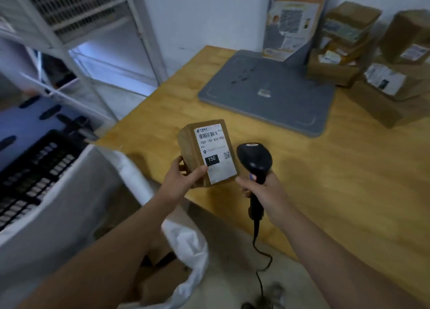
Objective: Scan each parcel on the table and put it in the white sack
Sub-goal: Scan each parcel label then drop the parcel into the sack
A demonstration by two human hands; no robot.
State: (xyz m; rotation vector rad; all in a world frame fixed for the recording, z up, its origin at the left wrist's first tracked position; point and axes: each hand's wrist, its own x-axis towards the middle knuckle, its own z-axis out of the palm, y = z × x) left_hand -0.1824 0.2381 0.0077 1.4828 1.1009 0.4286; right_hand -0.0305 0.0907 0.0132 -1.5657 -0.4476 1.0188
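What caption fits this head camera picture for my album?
Left hand holds a labelled parcel beside the black scanner gripped by the right hand.

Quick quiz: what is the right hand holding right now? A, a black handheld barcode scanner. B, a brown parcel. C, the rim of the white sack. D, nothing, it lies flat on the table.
A: the right hand grips the handle of the black scanner, whose head sits beside the labelled parcel held by the left hand.
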